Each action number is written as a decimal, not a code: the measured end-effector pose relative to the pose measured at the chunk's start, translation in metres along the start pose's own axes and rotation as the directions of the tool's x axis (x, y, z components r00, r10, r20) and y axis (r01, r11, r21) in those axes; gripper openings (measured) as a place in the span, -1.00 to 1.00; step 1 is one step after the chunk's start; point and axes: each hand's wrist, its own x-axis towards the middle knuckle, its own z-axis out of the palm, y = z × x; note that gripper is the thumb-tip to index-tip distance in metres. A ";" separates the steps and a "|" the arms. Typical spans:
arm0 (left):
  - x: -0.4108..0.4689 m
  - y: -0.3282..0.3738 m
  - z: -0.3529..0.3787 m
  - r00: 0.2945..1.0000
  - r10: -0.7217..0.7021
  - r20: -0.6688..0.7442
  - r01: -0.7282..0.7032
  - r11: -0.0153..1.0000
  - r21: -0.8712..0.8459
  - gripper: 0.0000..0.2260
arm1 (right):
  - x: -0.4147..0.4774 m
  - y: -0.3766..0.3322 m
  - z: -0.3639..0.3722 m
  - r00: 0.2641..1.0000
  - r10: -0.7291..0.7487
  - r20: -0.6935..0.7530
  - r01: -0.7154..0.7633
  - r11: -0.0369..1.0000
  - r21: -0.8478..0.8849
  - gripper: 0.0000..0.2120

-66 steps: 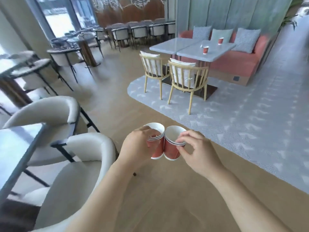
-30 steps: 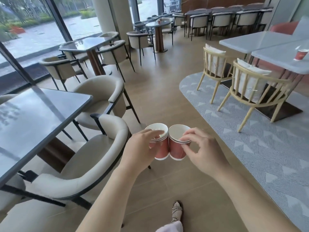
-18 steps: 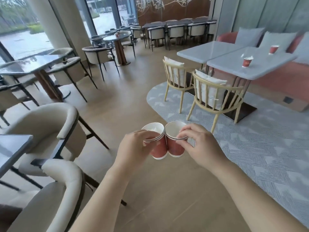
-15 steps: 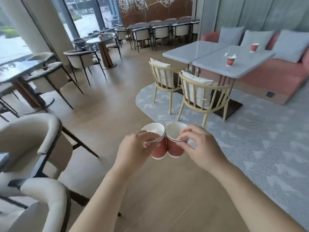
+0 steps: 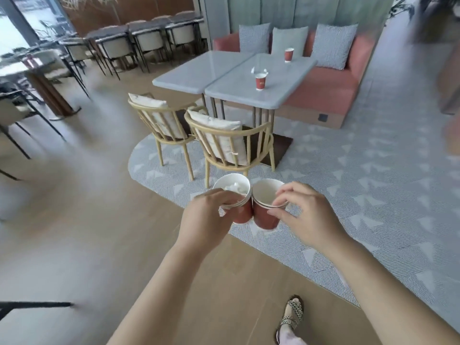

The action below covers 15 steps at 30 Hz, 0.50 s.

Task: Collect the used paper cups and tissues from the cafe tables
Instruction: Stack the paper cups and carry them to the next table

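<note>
My left hand (image 5: 206, 220) grips a stack of red paper cups (image 5: 236, 195) with white tissue inside the top one. Right beside it, my right hand (image 5: 306, 215) pinches the rim of a second stack of red cups (image 5: 265, 207), whose top cup looks empty. The two stacks touch side by side at chest height. Ahead, a grey cafe table (image 5: 249, 95) carries a red cup (image 5: 260, 81) with a crumpled white tissue (image 5: 258, 70) just behind it. A second red cup (image 5: 288, 54) stands at the table's far end.
Two wooden chairs (image 5: 224, 143) with white cushions stand between me and the grey tables, on a patterned grey rug (image 5: 348, 183). A red sofa (image 5: 331, 80) with cushions runs behind the tables. Dark-framed chairs and tables (image 5: 112, 46) fill the left. My sandalled foot (image 5: 291, 317) is on the wooden floor.
The view has swung right and moved closer to the grey tables with the two cups. Both hands keep the same hold on their cup stacks, side by side.
</note>
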 end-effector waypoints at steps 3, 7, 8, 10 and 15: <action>0.077 0.010 0.034 0.999 0.036 0.026 -0.035 0.999 -0.004 -0.83 | 0.050 0.049 -0.020 0.999 0.036 -0.025 -0.037 0.999 -0.033 -0.88; 0.173 0.029 0.072 0.997 0.076 0.034 -0.076 0.997 -0.008 -0.82 | 0.120 0.110 -0.053 0.997 0.044 -0.064 -0.048 0.996 -0.075 -0.87; 0.193 0.033 0.080 0.996 0.089 0.029 -0.089 0.996 -0.014 -0.82 | 0.138 0.124 -0.060 0.997 0.035 -0.074 -0.041 0.995 -0.087 -0.87; 0.229 0.034 0.096 0.995 0.098 0.026 -0.097 0.995 -0.024 -0.83 | 0.170 0.151 -0.069 0.996 0.034 -0.086 -0.042 0.995 -0.092 -0.87; 0.308 0.023 0.128 0.994 0.080 0.080 -0.079 0.997 -0.019 -0.84 | 0.238 0.207 -0.065 0.998 0.020 -0.065 -0.025 0.997 -0.074 -0.88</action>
